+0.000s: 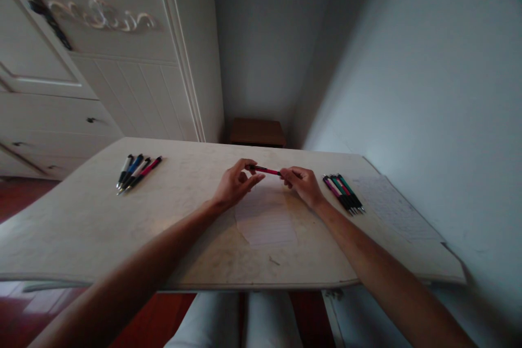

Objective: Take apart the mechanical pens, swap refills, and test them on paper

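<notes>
A red pen with dark ends (268,171) is held roughly level above the middle of the table. My right hand (300,182) pinches its right end between thumb and fingers. At the other end, the fingertips of my left hand (235,184) are on the dark tip, with the thumb stretched out just below the barrel. Under the hands lies a lined sheet of paper (267,217), its upper part partly hidden by them.
Several pens (137,174) in white, blue, black and red lie fanned at the table's left. Another row of pens (343,194), purple, green and red with black grips, lies right of my right hand. A written sheet (397,209) lies by the right wall. White cabinets (142,81) stand behind the left side.
</notes>
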The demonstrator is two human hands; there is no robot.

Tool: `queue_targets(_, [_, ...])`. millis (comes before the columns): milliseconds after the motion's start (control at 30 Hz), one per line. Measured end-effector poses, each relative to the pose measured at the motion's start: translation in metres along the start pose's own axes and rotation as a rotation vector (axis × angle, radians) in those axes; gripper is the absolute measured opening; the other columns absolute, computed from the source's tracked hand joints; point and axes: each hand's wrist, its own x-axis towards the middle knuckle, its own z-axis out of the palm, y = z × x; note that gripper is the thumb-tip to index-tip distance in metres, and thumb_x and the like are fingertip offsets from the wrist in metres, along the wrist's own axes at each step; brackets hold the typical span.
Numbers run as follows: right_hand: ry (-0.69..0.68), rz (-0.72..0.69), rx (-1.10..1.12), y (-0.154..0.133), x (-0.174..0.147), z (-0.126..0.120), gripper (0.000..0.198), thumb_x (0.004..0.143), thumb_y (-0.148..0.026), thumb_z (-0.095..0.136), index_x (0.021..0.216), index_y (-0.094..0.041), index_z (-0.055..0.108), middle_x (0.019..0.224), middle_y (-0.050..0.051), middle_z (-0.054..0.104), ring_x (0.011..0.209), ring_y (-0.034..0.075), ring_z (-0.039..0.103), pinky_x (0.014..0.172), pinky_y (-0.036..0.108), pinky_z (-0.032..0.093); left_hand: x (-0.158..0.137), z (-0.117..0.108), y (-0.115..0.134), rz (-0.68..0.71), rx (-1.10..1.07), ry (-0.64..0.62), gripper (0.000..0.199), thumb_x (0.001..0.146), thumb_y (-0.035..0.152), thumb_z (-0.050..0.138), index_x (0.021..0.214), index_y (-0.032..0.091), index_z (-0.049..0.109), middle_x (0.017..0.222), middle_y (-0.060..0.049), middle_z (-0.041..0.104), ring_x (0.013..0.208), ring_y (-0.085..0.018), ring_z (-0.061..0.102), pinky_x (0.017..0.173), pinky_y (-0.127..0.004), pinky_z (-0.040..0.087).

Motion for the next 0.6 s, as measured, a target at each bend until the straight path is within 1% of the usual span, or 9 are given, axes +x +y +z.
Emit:
queue_targets(67, [0.001,-0.005,-0.016,0.0002,-0.0001,-0.0011,0.047,0.083,-0.059,0.061,0.066,-0.016,0.068,0.057,0.001,0.059,0.052,0.013,0.051,0.052,0.026,0.039,0.0007,0.0011,-0.0009,-0.002,-0.011,0.023,0.042,0.08,0.048,0.067,0.105,0.015,0.059,0.084,-0.003,0.067,0.047,-0.008,0.057,0.044,-0.02,0.041])
queue_targets(167, [-0.004,-0.03,-0.005,0.0035,0.0009,-0.0005,0.042,0.08,-0.058,0.066,0.07,-0.017,0.069,0.061,0.002,0.062,0.056,0.013,0.054,0.054,0.026,0.042,0.001,-0.0004,-0.0003,-0.019,0.013,0.025,0.034,0.083,0.049,0.062,0.088,0.015,0.063,0.07,-0.001,0.065,0.045,-0.009,0.055,0.043,-0.02,0.039])
queue_targets(233, [-0.002,-0.044,0.023,0.0055,0.0018,0.0011,0.038,0.072,-0.055,0.074,0.076,-0.018,0.07,0.069,0.002,0.066,0.063,0.015,0.059,0.06,0.027,0.046,0.0002,-0.0028,0.0019,-0.034,0.085,0.01,0.041,0.089,0.052,0.053,0.073,0.015,0.061,0.056,0.001,0.059,0.045,-0.009,0.053,0.046,-0.02,0.039])
queue_targets(300, [0.002,-0.044,0.052,0.0064,0.0025,0.0027,0.038,0.066,-0.053,0.079,0.079,-0.019,0.07,0.076,0.003,0.069,0.069,0.017,0.062,0.065,0.029,0.049,-0.0009,-0.005,0.0044,-0.045,0.159,0.002,0.05,0.093,0.054,0.046,0.062,0.016,0.057,0.047,0.002,0.053,0.043,-0.01,0.051,0.047,-0.021,0.038])
queue_targets(400, [-0.001,-0.052,0.058,0.0053,0.0025,0.0034,0.037,0.064,-0.05,0.081,0.08,-0.019,0.069,0.081,0.004,0.07,0.074,0.018,0.063,0.07,0.03,0.05,-0.0019,-0.0066,0.0061,-0.081,0.198,-0.005,0.057,0.093,0.058,0.043,0.056,0.016,0.053,0.043,0.002,0.05,0.041,-0.009,0.049,0.047,-0.021,0.036])
queue_targets(467, [-0.001,-0.057,0.04,0.0035,0.0017,0.0025,0.035,0.066,-0.05,0.079,0.08,-0.019,0.069,0.08,0.003,0.069,0.072,0.017,0.062,0.069,0.029,0.049,-0.0016,-0.0063,0.0053,-0.097,0.159,-0.036,0.056,0.093,0.059,0.041,0.061,0.016,0.056,0.048,0.001,0.054,0.043,-0.01,0.052,0.046,-0.021,0.037])
queue_targets(533, [-0.004,-0.049,0.007,0.002,0.0007,0.0011,0.035,0.072,-0.052,0.075,0.077,-0.018,0.069,0.073,0.002,0.067,0.067,0.016,0.06,0.063,0.027,0.047,-0.0007,-0.0052,0.0038,-0.085,0.095,-0.05,0.047,0.09,0.058,0.048,0.08,0.015,0.062,0.065,-0.001,0.062,0.047,-0.01,0.056,0.046,-0.02,0.039])
queue_targets(567, [-0.007,-0.042,-0.012,0.0016,0.0003,0.0004,0.036,0.075,-0.053,0.071,0.075,-0.018,0.068,0.069,0.001,0.065,0.063,0.015,0.058,0.06,0.026,0.045,-0.0001,-0.0044,0.0029,-0.069,0.067,-0.046,0.043,0.087,0.057,0.054,0.092,0.015,0.062,0.076,-0.002,0.066,0.049,-0.01,0.058,0.046,-0.02,0.041])
queue_targets(600, [-0.01,-0.035,-0.031,0.0015,-0.0001,-0.0004,0.038,0.079,-0.055,0.067,0.073,-0.017,0.068,0.065,0.001,0.062,0.06,0.014,0.056,0.058,0.026,0.043,0.0005,-0.0035,0.002,-0.051,0.048,-0.038,0.044,0.083,0.055,0.061,0.102,0.016,0.061,0.084,-0.003,0.067,0.05,-0.009,0.059,0.046,-0.02,0.042])
